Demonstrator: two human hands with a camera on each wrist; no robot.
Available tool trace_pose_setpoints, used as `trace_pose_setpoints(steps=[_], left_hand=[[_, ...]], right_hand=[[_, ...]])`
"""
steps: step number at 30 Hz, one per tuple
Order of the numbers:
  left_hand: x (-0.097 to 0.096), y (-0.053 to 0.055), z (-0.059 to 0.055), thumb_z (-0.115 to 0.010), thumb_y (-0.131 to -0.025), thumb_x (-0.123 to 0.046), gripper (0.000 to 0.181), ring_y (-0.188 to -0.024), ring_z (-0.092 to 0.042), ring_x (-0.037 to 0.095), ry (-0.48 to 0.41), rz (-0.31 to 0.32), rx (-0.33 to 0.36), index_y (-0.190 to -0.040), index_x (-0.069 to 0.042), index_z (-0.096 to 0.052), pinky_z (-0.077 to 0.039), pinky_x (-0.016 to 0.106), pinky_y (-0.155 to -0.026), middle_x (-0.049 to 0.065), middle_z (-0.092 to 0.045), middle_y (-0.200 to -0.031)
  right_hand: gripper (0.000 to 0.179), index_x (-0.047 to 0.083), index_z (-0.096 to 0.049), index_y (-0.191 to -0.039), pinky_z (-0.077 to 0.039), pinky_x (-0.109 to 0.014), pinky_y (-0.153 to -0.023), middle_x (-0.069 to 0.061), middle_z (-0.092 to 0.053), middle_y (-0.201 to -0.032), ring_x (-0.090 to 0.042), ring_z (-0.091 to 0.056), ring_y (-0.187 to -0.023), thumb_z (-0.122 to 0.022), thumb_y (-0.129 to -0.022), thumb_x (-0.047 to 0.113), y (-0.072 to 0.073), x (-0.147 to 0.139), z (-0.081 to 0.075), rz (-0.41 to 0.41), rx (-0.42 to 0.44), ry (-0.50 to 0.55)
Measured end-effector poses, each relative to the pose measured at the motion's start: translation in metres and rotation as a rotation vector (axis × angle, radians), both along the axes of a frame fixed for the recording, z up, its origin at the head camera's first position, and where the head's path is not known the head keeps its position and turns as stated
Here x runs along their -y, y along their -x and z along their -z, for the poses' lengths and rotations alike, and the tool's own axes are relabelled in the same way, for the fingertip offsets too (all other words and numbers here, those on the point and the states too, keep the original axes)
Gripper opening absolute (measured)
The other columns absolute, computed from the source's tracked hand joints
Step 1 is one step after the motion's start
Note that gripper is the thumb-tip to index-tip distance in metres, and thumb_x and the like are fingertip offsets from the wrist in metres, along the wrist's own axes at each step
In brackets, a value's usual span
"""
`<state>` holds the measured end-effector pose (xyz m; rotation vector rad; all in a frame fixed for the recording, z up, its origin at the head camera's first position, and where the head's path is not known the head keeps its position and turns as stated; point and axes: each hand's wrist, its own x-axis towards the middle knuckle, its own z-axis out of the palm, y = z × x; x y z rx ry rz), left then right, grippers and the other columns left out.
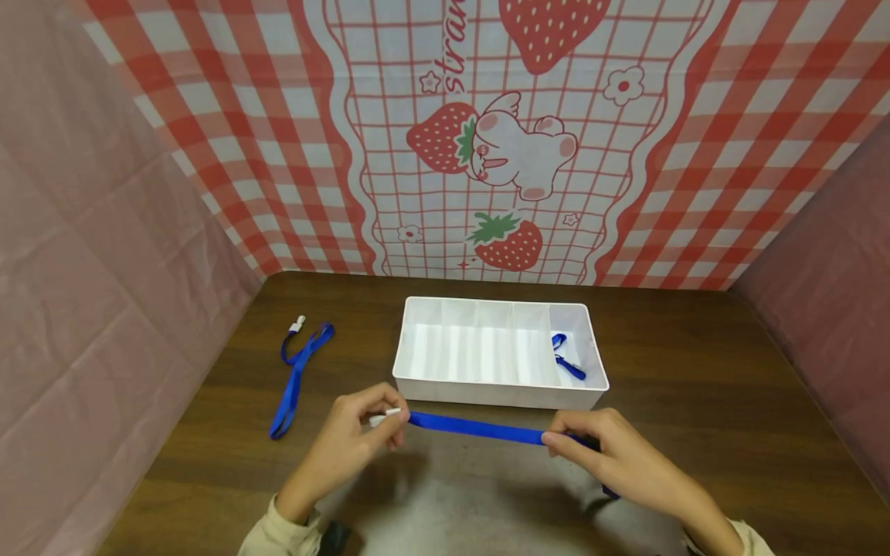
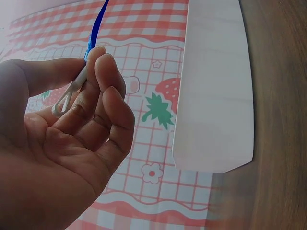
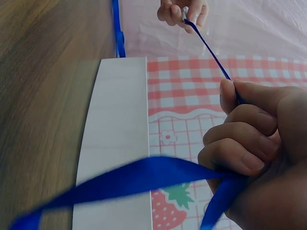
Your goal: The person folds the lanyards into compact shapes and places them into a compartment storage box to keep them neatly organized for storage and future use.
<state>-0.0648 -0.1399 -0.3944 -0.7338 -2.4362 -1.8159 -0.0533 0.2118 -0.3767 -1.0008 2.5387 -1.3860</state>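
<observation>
A blue lanyard [image 1: 476, 428] is stretched between both hands in front of the white box. My left hand [image 1: 365, 425] pinches its white plastic clip [image 2: 72, 91] end between thumb and fingertips. At the other end, my right hand [image 1: 612, 455] pinches the strap between thumb and index finger, the other fingers curled. Past the right hand the rest of the strap [image 3: 144, 177] hangs loose, as the right wrist view shows. Behind the hands stands the white divided box [image 1: 501, 394]; its rightmost compartment holds a folded blue lanyard [image 1: 572, 368].
A second loose blue lanyard [image 1: 292, 390] with a white clip lies at the left on the brown wooden table [image 1: 695, 363]. A strawberry-print cloth [image 1: 389, 154] hangs behind the table. Pink cloth [image 1: 104, 270] covers the sides.
</observation>
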Motion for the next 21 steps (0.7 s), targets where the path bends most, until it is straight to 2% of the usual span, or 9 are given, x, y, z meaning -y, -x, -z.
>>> trace_pose_setpoints(steps=[7, 16, 21], left_hand=[[0.002, 0.001, 0.0, -0.066, -0.096, -0.008, 0.009, -0.057, -0.065, 0.021, -0.001, -0.005, 0.012, -0.088, -0.013, -0.064, -0.056, 0.037, -0.055, 0.001, -0.066, -0.067], [0.006, 0.003, 0.002, -0.065, -0.095, -0.005, 0.008, -0.059, -0.065, 0.026, -0.014, -0.014, 0.026, -0.088, -0.003, -0.064, -0.057, 0.035, -0.055, 0.002, -0.066, -0.068], [0.008, 0.003, 0.003, -0.065, -0.095, -0.004, 0.008, -0.058, -0.065, 0.026, -0.019, -0.016, 0.016, -0.087, -0.007, -0.064, -0.057, 0.035, -0.055, 0.003, -0.066, -0.068]], right_hand=[[0.022, 0.03, -0.064, -0.085, -0.038, -0.017, -0.048, 0.016, -0.053, -0.069, 0.004, -0.042, -0.059, -0.063, -0.098, 0.012, -0.001, -0.007, 0.001, 0.028, -0.042, -0.008], [0.024, 0.03, -0.064, -0.084, -0.044, -0.022, -0.051, 0.017, -0.056, -0.071, 0.002, -0.048, -0.062, -0.063, -0.098, 0.01, -0.003, -0.016, 0.002, 0.06, -0.044, -0.012], [0.025, 0.03, -0.064, -0.085, -0.044, -0.021, -0.051, 0.016, -0.057, -0.072, 0.002, -0.048, -0.062, -0.064, -0.097, 0.008, -0.004, -0.019, 0.003, 0.066, -0.058, -0.006]])
